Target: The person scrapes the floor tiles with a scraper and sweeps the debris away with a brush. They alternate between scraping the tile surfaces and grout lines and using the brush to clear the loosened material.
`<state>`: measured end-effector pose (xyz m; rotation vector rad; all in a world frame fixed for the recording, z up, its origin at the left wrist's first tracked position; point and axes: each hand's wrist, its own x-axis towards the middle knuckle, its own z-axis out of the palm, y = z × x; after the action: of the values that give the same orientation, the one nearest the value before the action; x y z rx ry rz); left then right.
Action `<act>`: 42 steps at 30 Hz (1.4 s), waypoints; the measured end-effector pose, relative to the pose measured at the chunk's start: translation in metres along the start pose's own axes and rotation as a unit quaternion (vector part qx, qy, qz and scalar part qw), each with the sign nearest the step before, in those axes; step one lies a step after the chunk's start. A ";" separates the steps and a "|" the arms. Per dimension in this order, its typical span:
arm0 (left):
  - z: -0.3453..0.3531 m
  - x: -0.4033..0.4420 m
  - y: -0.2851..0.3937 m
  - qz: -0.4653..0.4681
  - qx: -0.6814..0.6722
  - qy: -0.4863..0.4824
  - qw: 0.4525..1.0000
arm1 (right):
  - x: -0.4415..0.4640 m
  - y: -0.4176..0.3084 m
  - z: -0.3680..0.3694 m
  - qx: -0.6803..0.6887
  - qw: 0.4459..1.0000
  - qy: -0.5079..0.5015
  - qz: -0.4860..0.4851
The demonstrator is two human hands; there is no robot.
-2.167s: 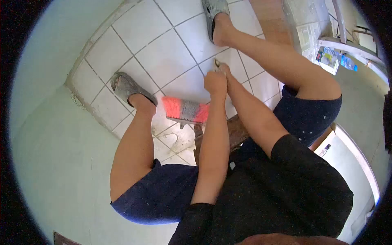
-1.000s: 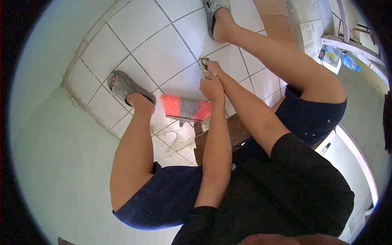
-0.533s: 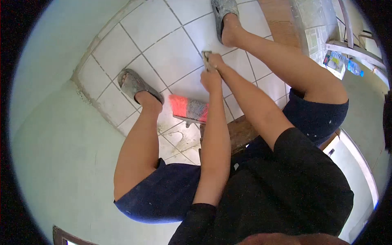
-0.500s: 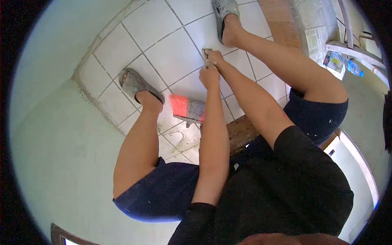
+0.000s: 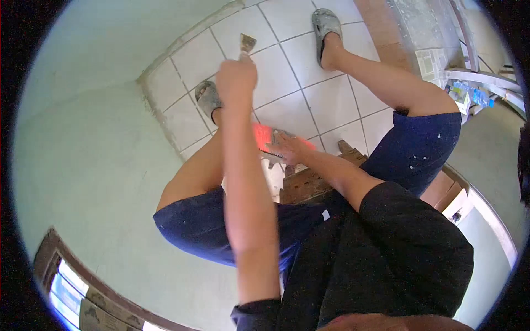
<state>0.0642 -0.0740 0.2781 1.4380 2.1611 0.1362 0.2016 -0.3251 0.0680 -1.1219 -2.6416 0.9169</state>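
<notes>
While the left hand [image 5: 237,80] grips a scraper [image 5: 248,43], projecting beyond the knuckles, right hand [image 5: 290,148] on brush head [image 5: 262,136], grasp unclear.

The bristles [image 5: 261,136] are banded — coral, grey, coral.

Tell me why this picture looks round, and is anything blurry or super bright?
In the head view, black corners and a curved edge suggest a very wide lens; in the head view, the left forearm is smeared and the left hand a bit soft; in the head view, the window at lower left is glaring, partly washed out.
</notes>
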 end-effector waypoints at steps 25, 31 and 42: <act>-0.175 -0.081 -0.025 0.014 0.174 -0.084 0.981 | 0.031 0.022 -0.062 0.124 0.987 -0.090 0.051; -0.183 -0.073 -0.021 0.012 0.169 -0.103 0.980 | 0.035 0.096 -0.093 0.062 0.989 -0.092 0.101; -0.189 -0.074 -0.017 0.010 0.156 -0.119 0.981 | 0.062 0.075 -0.125 0.087 0.969 -0.014 0.232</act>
<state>-0.0201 -0.1078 0.4607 1.5566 2.0336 -0.3662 0.2452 -0.1814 0.1186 -1.7250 -2.2940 1.2161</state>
